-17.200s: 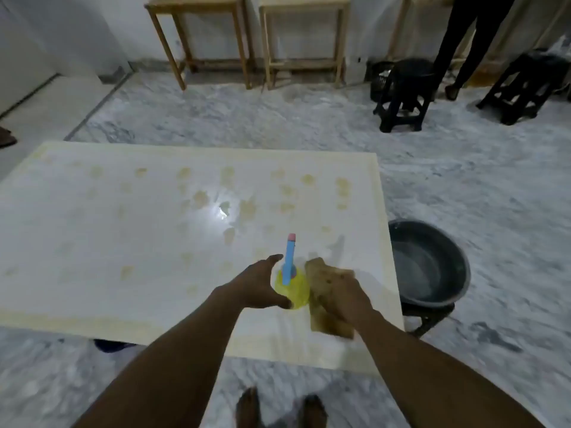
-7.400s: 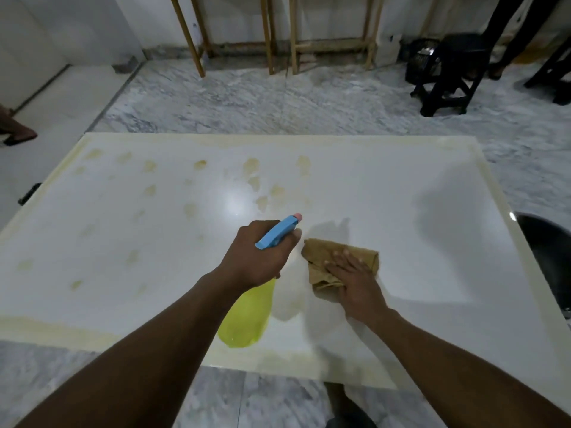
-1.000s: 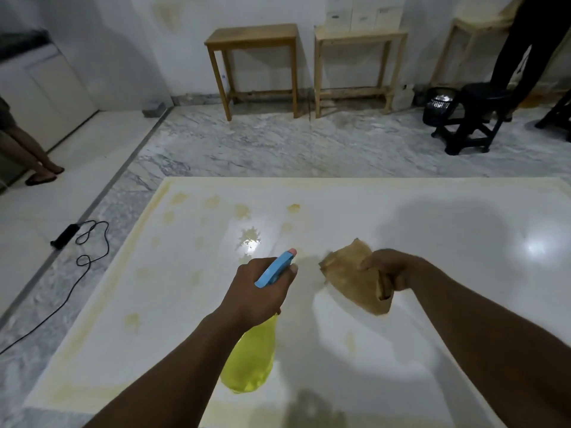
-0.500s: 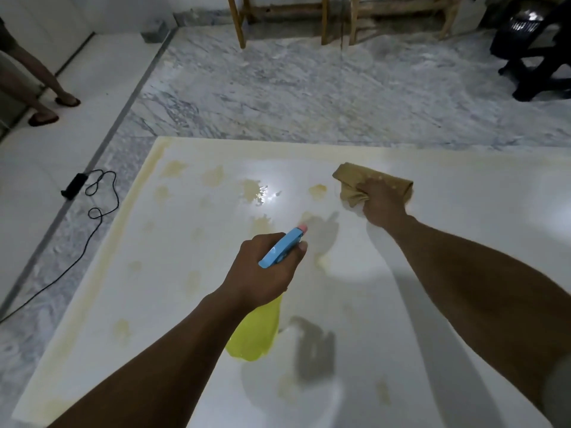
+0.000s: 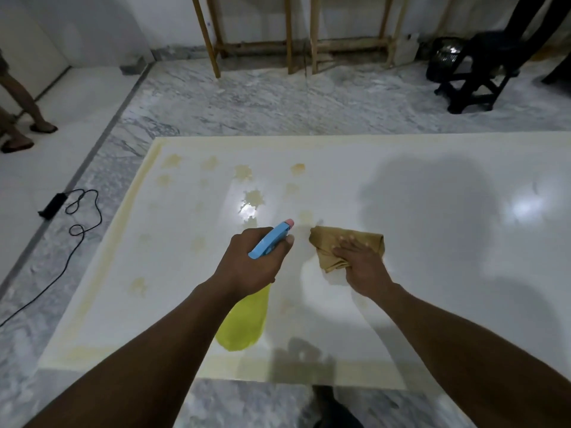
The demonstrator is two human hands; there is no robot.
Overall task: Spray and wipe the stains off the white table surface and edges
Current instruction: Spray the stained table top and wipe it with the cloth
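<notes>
Yellow spray bottle [image 5: 244, 322] in left hand [image 5: 247, 267].

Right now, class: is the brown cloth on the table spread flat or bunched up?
Bunched up: the cloth lies crumpled in folds on the white table, and the right hand presses it down with straight fingers.

Bare indoor room: marble floor [image 5: 278, 100], wooden stools [image 5: 290, 35], white table [image 5: 432, 242].

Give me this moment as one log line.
left hand grips spray bottle | right hand presses cloth flat on table | yellowish stains across table's left side
</notes>
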